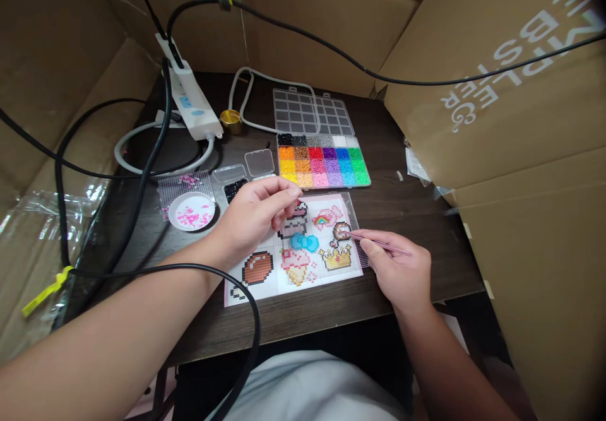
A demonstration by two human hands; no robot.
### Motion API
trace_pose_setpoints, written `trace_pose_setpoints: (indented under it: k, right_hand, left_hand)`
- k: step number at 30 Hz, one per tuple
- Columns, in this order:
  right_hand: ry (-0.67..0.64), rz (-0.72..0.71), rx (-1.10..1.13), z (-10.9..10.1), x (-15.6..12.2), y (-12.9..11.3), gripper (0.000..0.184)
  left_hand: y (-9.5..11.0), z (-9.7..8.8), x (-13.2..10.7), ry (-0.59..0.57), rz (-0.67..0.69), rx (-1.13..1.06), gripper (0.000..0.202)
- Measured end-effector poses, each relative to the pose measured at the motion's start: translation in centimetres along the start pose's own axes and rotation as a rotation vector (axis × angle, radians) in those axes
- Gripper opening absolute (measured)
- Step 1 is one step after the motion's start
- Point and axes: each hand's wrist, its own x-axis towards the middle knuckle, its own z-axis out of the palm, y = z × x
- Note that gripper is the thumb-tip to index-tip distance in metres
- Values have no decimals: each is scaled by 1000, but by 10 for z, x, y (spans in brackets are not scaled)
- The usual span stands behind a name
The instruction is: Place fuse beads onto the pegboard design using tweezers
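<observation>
My left hand (258, 213) hovers over the upper left of a pattern sheet (296, 250), fingers curled and pinched together; what they hold, if anything, is too small to make out. My right hand (400, 269) grips thin pink tweezers (374, 240), whose tip reaches a brown bead figure at the sheet's right side. The sheet shows pixel pictures: a crown, a cupcake, a blue bow, a rainbow, a brown round shape. A clear pegboard lies on the sheet.
An open bead organiser (322, 162) with many coloured compartments stands behind the sheet. A white dish of pink beads (192, 211), small clear boxes (259, 162), a gold cap (231, 120), a white device with cables (189, 99) lie left. Cardboard walls (511, 93) surround the dark table (402, 200).
</observation>
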Motion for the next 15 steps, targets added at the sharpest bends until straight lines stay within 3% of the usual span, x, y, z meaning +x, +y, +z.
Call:
trace_pose_setpoints:
  k: [15]
  right_hand:
    - [-15,86,105,-3,-1,6,14]
  left_hand:
    - [0,0,-1,1,2,44,18]
